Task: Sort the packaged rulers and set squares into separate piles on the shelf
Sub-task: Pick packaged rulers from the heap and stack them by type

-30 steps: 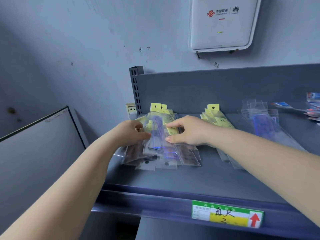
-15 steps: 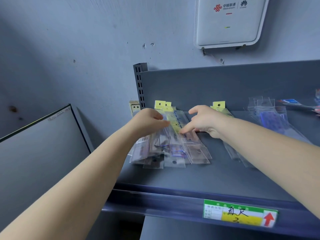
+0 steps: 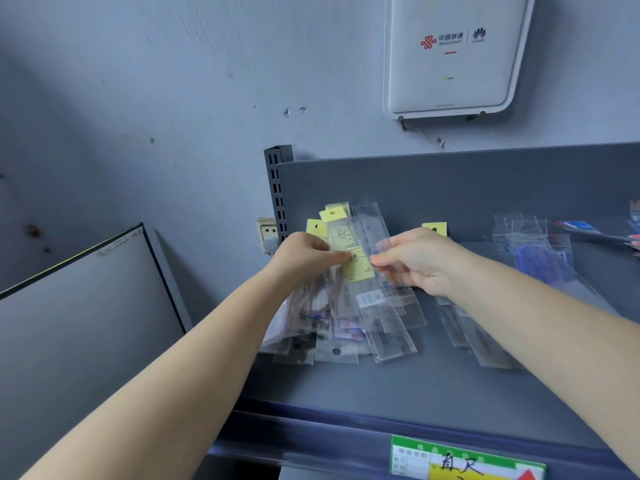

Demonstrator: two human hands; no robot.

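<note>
**Both hands in the mixed pile at the shelf's left end**

While the left hand (image 3: 308,258) curls its fingers round a fanned bundle of packets (image 3: 311,306) and pins a yellow-labelled ruler packet (image 3: 349,258) under its thumb, the right hand (image 3: 419,261) pinches a clear ruler sleeve (image 3: 377,271) between thumb and fingers, its fingers bent round the sleeve's right edge; that sleeve stands tilted, top end leaning toward the shelf's back panel, bottom end lying over the mixed pile (image 3: 343,337); the pile sits at the left end of the grey shelf (image 3: 398,389), just beside the slotted upright (image 3: 278,192), with clear and purple-tinted packets overlapping, so rulers and set squares cannot be told apart inside it; to the right, partly hidden behind the right forearm, lies a second stack of long clear packets (image 3: 474,337) with a yellow header card (image 3: 434,228) at its far end; further right, well apart from the first pile, rests a stack of clear packets with blue contents (image 3: 540,258); a green and yellow price label (image 3: 467,460) with handwritten characters is fixed to the shelf's front lip; on the wall above hangs a white router box (image 3: 450,53); a wall socket (image 3: 268,233) shows just left of the upright; a grey panel (image 3: 76,323) leans at the lower left.
</note>
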